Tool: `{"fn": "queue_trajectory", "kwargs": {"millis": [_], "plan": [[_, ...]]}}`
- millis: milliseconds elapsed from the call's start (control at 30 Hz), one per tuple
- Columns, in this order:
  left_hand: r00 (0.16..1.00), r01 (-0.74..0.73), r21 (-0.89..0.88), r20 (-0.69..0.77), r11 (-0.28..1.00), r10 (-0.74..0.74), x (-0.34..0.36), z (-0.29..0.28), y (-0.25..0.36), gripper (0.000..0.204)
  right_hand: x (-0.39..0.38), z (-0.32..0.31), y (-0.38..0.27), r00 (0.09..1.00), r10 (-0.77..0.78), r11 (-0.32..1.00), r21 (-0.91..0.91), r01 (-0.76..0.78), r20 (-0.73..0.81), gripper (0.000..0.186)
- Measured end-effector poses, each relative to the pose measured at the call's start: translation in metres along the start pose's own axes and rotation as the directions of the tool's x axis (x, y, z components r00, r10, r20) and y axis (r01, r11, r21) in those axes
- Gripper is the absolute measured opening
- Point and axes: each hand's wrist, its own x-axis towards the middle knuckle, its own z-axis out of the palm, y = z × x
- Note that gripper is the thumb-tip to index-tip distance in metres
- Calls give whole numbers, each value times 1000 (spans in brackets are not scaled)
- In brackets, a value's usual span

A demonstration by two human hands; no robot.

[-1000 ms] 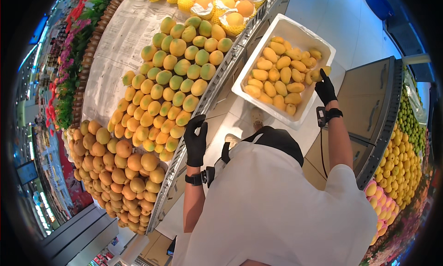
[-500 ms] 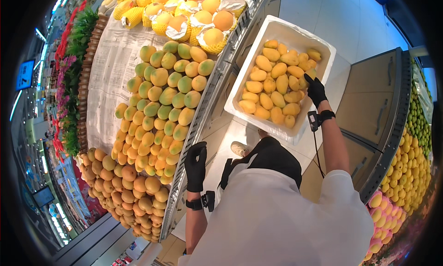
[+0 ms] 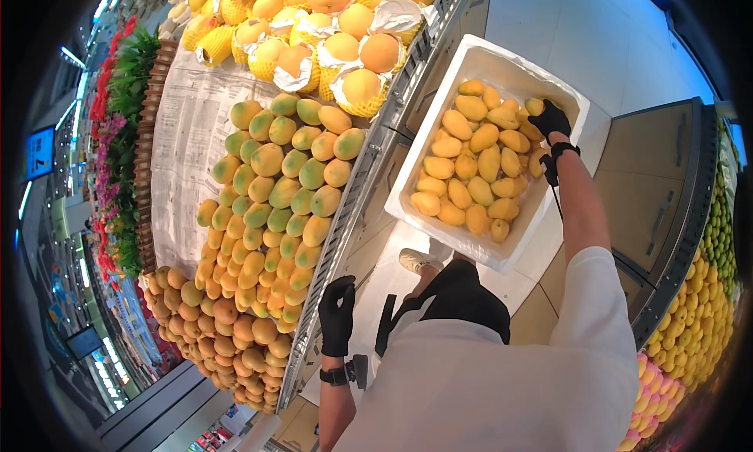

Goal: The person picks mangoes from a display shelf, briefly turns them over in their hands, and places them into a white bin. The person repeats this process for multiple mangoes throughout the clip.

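My right hand [image 3: 551, 121], in a black glove, reaches into a white foam box [image 3: 569, 99]. Its fingers are closed around a yellow-green mango [image 3: 534, 106] near the box's far right corner. More yellow mangoes [image 3: 488, 162] lie loosely piled in the box. On the left, my gloved left hand [image 3: 336, 319] hovers by the metal edge of the fruit stand [image 3: 320, 283]. Its fingers curl toward the thumb and nothing shows in them. The mangoes nearest to that hand are small and orange-yellow [image 3: 249, 268].
Green-orange mangoes [image 3: 271, 158] lie in rows on the left stand, above round brownish-orange fruit [image 3: 227, 326]. Fruit in yellow foam nets [image 3: 345, 48] is at the back. Cabinets [image 3: 647, 177] under another fruit stand rise on the right. The box stands on the tiled floor [image 3: 561, 44].
My right hand has moved farther toward the far right corner of the box and onto a mango there. My left hand has shifted slightly, staying curled beside the stand.
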Motion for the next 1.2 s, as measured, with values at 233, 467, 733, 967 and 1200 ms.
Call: {"fn": "queue_trajectory", "kwargs": {"millis": [233,467,733,967,1200], "plan": [[995,98,-12,-32,995,-99,6,3,-21,16,45,28,1,995,-53,964,-257,72,83,49],[999,53,77,-16,996,-52,24,11,-20,17,61,41,-23,983,164,919,-376,-121,85,36],[999,37,106,-1,994,-37,30,5,-10,17,66,50,-23,967,252,929,-288,-231,35,30],[997,62,1,-51,998,-62,25,-6,-17,15,28,16,-7,963,261,949,-164,-270,-72,32],[999,-24,-78,-38,997,21,16,-14,-29,15,-38,3,17,975,175,982,-53,-183,-135,28]]}}
